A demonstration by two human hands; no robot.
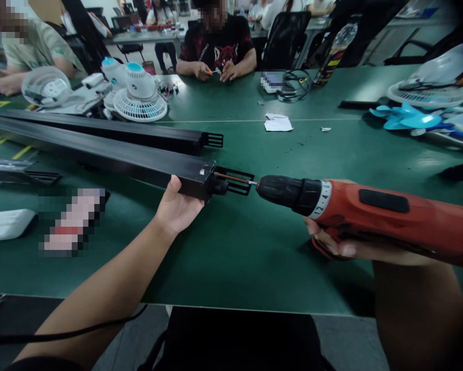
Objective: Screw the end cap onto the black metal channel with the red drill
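My left hand (181, 208) grips the near end of a long black rectangular bar (138, 162), thumb on its side and fingers underneath. From the bar's end cap sticks out a slotted black bracket (241, 180), with a small dark knob (219, 187) beside it. My right hand (332, 245) is wrapped round the handle of a red and black power drill (370, 206). The drill's long thin bit (235, 178) reaches left to the end cap; whether its tip sits in a screw cannot be made out. A second black bar (138, 131) lies behind the first.
White fan parts (141, 100) stand at the back left. Blue fan blades (413, 116) and a white fan housing lie on the right. A blurred-out phone (75, 221) rests near my left forearm. White paper (278, 122) lies mid-table. Across the table sits a person in black (218, 46).
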